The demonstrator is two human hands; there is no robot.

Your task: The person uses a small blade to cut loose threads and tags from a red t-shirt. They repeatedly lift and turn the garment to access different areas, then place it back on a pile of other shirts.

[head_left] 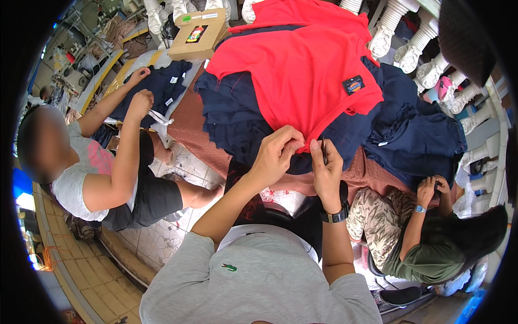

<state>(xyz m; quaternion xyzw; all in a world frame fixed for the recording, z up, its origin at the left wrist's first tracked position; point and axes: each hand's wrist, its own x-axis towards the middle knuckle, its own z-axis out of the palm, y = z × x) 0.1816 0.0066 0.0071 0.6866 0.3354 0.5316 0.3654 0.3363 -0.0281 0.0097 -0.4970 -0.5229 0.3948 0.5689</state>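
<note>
A red shirt (291, 70) with a dark neck label lies spread over a thick pile of navy garments (237, 119). At its near edge, my left hand (278, 154) is closed, thumb and fingertips pinched at the red cloth. Close beside it, my right hand (328, 175) is closed around a small dark tool that looks like thread snips (324, 150). The right thumb and fingers also meet the shirt's edge. Whether a thread lies between my two hands is too small to tell.
A person (102, 162) at the left handles a navy garment (156, 89). Another person (431, 237) sits at the right by more navy garments (415, 135). A cardboard box (198, 33) stands at the far left of the brown-covered table (194, 121). White balusters (388, 27) line the back.
</note>
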